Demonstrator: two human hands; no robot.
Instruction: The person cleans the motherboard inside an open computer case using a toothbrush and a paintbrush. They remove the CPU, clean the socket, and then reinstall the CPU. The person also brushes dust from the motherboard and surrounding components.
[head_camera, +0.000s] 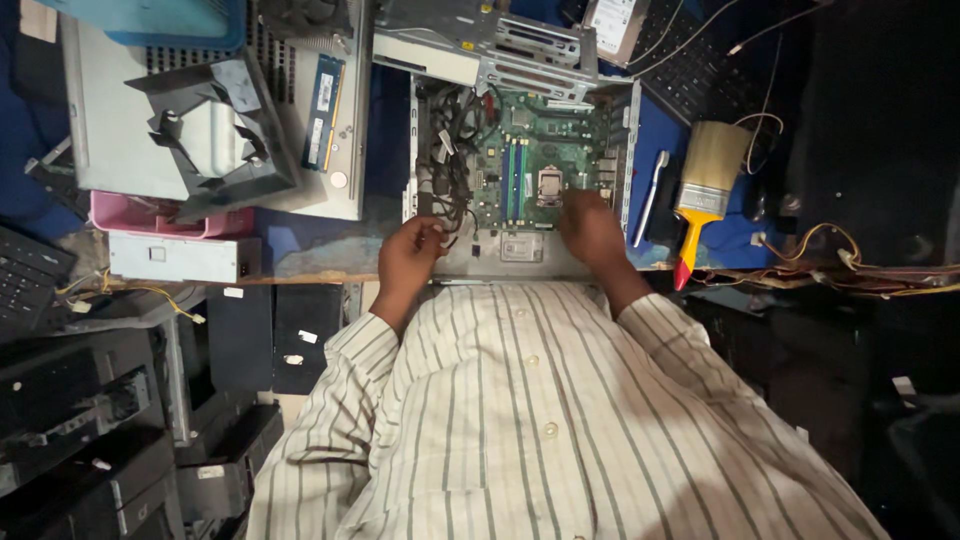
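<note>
An open desktop computer case (625, 160) lies on the workbench in front of me, with a green motherboard (540, 165) and a bare processor socket (549, 186) showing inside. My left hand (408, 252) rests at the case's near left corner, fingers curled by the black cable bundle (447, 170). My right hand (592, 230) lies flat on the near right part of the motherboard, just below the socket. Whether either hand grips anything is hidden by the fingers.
A yellow-handled paintbrush (700, 190) and a white pen (652, 195) lie right of the case. A grey case cover (110, 110) with a black fan shroud (215, 125) and a memory stick (324, 100) sits at left. Keyboards, loose wires and stacked computer cases surround the bench.
</note>
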